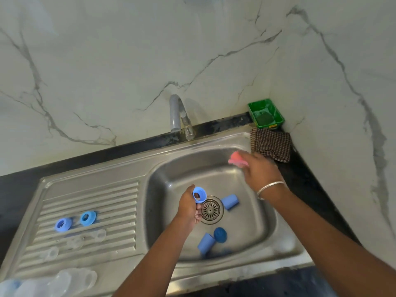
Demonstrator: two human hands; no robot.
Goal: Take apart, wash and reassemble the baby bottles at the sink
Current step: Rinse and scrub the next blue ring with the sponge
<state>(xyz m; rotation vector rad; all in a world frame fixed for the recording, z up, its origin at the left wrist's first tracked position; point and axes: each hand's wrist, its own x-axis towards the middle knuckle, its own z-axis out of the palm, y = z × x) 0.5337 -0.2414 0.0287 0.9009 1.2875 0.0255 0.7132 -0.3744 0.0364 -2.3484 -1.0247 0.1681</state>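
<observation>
Clear bottles [64, 281] lie at the drainboard's near edge. Left hand [189, 207] pinches a blue ring [199, 194] above the drain [211, 210]. Right hand [260, 171], blurred, grips a pink sponge [235, 158] near the basin's far-right corner; basin centre open.

White grey-veined marble walls [128, 61] meet in corner; black countertop [310, 181]; soft even light.

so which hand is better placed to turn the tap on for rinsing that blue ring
Probably the right hand. It is up by the sink's back rim, nearer the grey metal tap, though it holds a pink sponge. The left hand is lower, over the drain, gripping the blue plastic screw ring.
</observation>
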